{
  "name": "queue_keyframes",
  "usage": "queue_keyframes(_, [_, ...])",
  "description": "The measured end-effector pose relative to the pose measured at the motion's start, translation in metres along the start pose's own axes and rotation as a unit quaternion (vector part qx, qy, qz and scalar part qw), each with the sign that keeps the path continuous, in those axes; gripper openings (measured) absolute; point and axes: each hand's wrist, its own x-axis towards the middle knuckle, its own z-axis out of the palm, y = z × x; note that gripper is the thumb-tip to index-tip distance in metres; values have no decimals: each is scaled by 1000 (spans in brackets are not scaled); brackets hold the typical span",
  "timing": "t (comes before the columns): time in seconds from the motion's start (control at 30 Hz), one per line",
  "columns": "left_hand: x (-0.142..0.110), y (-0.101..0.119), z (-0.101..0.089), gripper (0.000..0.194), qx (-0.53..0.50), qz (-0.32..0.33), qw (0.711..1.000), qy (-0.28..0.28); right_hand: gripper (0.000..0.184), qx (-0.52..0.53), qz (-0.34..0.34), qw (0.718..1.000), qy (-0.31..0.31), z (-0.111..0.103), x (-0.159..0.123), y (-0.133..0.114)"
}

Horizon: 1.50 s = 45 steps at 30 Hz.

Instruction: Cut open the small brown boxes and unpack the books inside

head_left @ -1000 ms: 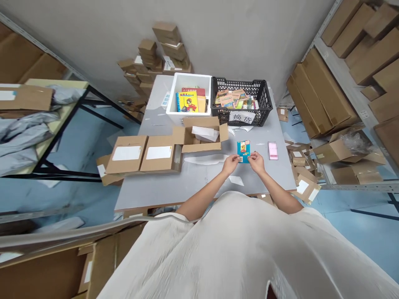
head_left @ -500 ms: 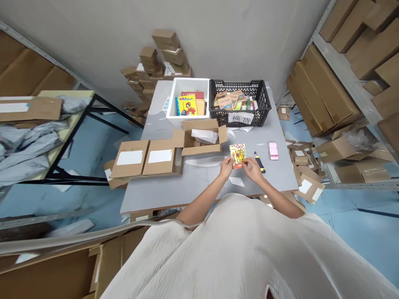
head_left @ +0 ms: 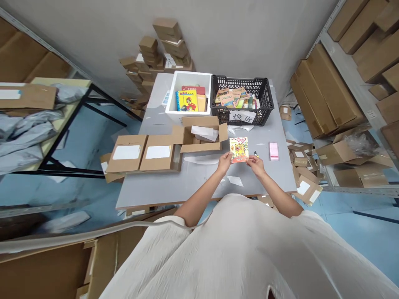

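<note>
A small colourful book [head_left: 239,148] with yellow figures on its cover faces up between my two hands. My left hand [head_left: 225,162] grips its lower left corner, fingers closed. At the lower right corner, my right hand [head_left: 256,165] pinches the edge. A black and yellow box cutter [head_left: 256,154] lies on the table, mostly hidden behind my right hand. To the right of that lies a pink-screened phone [head_left: 273,151]. An opened cardboard box [head_left: 201,147] with white paper inside stands left of the book.
On the grey table [head_left: 162,191], a white foam box [head_left: 173,106] and a black plastic crate [head_left: 267,110] hold books at the back. Two closed cartons [head_left: 127,164] sit at the left. Shelving [head_left: 349,62] with cartons flanks the right; a side table [head_left: 77,89] with parcels stands left.
The book has turned flatter toward me and shifted slightly up, so more of its cover shows. My right hand has moved a little right, now covering most of the box cutter.
</note>
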Motion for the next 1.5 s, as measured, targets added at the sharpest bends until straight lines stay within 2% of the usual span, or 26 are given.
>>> queue_keyframes(0.17, [8, 9, -4, 45, 35, 9, 999, 2, 53, 4, 10, 1000, 9, 5, 17, -19])
queue_keyframes(0.33, [30, 23, -12, 59, 50, 16, 998, 18, 49, -1, 4, 1000, -20, 11, 42, -38])
queue_keyframes(0.53, [79, 61, -22, 54, 31, 52, 997, 50, 44, -33, -50, 997, -37, 31, 98, -67])
queue_keyframes(0.7, [120, 91, -23, 44, -3, 38, 996, 76, 39, -38, -55, 997, -41, 57, 148, -92])
queue_keyframes(0.87, [157, 107, -19, 39, -42, 23, 994, 99, 32, -25, -40, 998, -41, 75, 190, -110])
queue_keyframes(1.0, [186, 110, -16, 38, -58, 29, 992, 110, 31, -21, -23, 999, -45, 83, 216, -113])
queue_keyframes(1.1, [201, 106, -14, 38, -74, 48, 989, 119, 51, 7, -35, 995, -91, 87, 226, -109])
queue_keyframes(1.2, [207, 98, -17, 51, -70, 73, 987, 124, 63, 11, -38, 990, -134, 88, 226, -103])
queue_keyframes(1.33, [203, 86, -22, 55, -39, 91, 988, 118, 47, -12, -24, 988, -153, 88, 218, -97])
queue_keyframes(1.5, [191, 81, -29, 40, -6, 104, 987, 126, 36, -52, -41, 987, -143, 95, 217, -100])
